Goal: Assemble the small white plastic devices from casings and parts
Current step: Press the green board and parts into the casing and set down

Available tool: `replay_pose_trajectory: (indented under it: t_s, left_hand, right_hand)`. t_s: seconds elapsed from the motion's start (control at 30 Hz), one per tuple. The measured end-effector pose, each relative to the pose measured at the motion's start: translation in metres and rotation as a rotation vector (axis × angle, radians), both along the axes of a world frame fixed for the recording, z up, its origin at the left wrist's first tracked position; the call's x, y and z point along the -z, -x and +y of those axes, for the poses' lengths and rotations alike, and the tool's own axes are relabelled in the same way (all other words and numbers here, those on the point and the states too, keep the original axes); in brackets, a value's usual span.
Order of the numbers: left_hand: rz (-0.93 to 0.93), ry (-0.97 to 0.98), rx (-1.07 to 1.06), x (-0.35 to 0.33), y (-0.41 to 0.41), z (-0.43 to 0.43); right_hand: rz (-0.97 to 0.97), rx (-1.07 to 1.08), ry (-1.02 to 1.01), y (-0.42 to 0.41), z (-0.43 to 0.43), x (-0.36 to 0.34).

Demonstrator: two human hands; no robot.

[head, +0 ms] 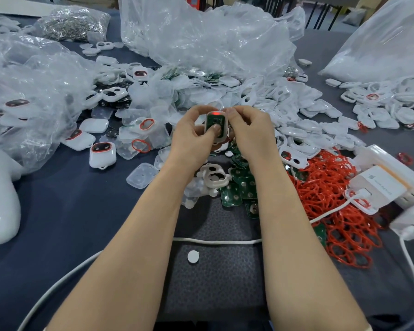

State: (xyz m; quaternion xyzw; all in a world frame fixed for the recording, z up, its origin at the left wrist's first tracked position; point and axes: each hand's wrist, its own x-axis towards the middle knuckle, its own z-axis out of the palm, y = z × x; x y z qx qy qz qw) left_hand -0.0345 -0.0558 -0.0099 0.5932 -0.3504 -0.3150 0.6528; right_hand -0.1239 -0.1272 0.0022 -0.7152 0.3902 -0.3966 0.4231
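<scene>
Both hands hold one small white casing (221,137) above the table's middle. A green circuit board (215,120) sits inside it, and a red light glows at its top edge. My left hand (191,137) grips the casing from the left, thumb pressing on the board. My right hand (249,132) pinches it from the right, fingers curled round its edge. Below the hands lie loose green boards (239,187) and an open white casing (213,176).
A heap of red rubber rings (330,199) lies at the right beside white chargers (378,189) with a cable. White casing shells (304,108) spread behind the hands. Finished devices (102,154) and clear covers (142,175) lie left. Large plastic bags (201,34) stand behind.
</scene>
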Motion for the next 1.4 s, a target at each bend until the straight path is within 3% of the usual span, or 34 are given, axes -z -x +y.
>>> replay_pose_trajectory:
  t_s: [0.27,0.47,0.7,0.83,1.0,1.4]
  left_hand:
    - [0.166,0.063,0.039,-0.028,0.02,-0.036]
    - [0.152,0.026,0.102,-0.05,0.057,-0.091]
    - [0.431,0.076,0.04,-0.058,0.088,-0.156]
    - [0.475,0.04,0.076,-0.056,0.092,-0.174]
    - [0.557,0.018,0.103,-0.054,0.093,-0.186]
    - [0.619,0.008,0.13,-0.056,0.089,-0.176]
  right_hand:
    - [-0.054,0.285,-0.047,0.034,-0.038,-0.017]
    - [0.313,0.506,0.021,0.079,-0.092,-0.022]
    - [0.666,0.395,-0.038,0.075,-0.152,-0.009]
    - [0.777,0.433,-0.071,0.07,-0.172,0.001]
    - [0.794,0.555,-0.116,0.064,-0.18,0.004]
    - [0.73,0.566,-0.073,0.058,-0.172,-0.01]
